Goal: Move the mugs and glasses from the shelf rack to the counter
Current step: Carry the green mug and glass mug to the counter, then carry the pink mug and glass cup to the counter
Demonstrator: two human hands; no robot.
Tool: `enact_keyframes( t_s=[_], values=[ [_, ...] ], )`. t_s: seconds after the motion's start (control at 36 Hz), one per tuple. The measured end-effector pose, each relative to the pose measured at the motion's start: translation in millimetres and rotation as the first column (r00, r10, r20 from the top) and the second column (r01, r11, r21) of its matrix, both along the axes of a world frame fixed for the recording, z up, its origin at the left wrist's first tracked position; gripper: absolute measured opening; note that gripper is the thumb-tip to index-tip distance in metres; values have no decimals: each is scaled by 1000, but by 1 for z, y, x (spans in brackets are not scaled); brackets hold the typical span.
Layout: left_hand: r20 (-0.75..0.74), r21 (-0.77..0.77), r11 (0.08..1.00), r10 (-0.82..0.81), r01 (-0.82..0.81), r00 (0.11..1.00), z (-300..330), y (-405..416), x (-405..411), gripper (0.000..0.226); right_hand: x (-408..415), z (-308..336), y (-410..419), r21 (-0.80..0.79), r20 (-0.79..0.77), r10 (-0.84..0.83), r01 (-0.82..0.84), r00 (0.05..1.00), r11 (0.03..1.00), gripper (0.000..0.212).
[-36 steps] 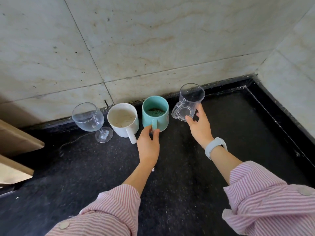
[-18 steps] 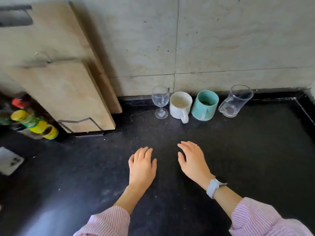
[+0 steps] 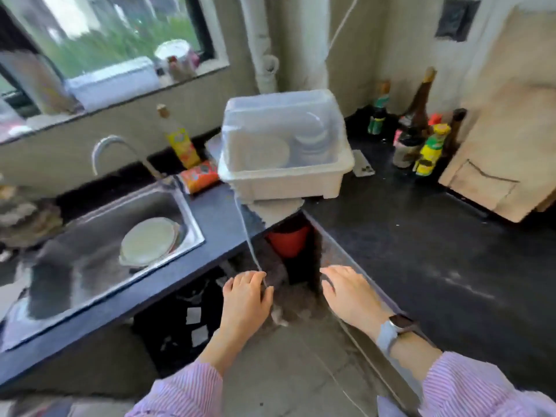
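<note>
Both hands, left (image 3: 247, 299) and right (image 3: 350, 293), hover empty with loose fingers over the near black stone counter (image 3: 436, 251) corner. Farther off stands a white plastic dish rack under a clear cover (image 3: 282, 145); a steel sink (image 3: 99, 251) lies left.

Home kitchen, lived-in. Left of frame: stainless sink (image 3: 99, 245) set in a dark counter (image 3: 421, 251), curved tap (image 3: 120, 152) above it, a pale dish (image 3: 149, 240) lying in the basin. Centre: white plastic dish rack (image 3: 285, 145) with a clear cover, plates stacked inside. Upper right: cluster of sauce and oil bottles (image 3: 421, 136) against the wall, wooden cutting boards (image 3: 505, 121) leaning beside them. Upper left: window (image 3: 105, 31) over a cluttered sill, greenery outside. Frame blurred throughout.
</note>
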State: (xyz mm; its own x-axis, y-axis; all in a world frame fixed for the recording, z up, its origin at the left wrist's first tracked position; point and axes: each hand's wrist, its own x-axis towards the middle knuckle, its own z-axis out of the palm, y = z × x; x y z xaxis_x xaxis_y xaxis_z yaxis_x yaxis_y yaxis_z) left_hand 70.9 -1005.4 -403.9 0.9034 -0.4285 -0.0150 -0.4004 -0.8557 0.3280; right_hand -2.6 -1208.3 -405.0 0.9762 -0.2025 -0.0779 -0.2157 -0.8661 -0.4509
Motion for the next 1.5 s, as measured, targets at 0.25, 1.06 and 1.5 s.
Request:
enact_keyframes(
  t_s=[0.25,1.06,1.5],
  values=[
    [21,-19,883,470,-470,882,36,265,-22,36,74,37,252,57,59,483,-486,874,872,36],
    [162,-215,388,919,-896,359,160,708,114,28,307,142,771,29,237,913,-942,331,334,32],
    [184,-574,402,912,-713,366,221,914,255,24,413,216,972,203,448,758,-879,475,431,44]
  ],
)
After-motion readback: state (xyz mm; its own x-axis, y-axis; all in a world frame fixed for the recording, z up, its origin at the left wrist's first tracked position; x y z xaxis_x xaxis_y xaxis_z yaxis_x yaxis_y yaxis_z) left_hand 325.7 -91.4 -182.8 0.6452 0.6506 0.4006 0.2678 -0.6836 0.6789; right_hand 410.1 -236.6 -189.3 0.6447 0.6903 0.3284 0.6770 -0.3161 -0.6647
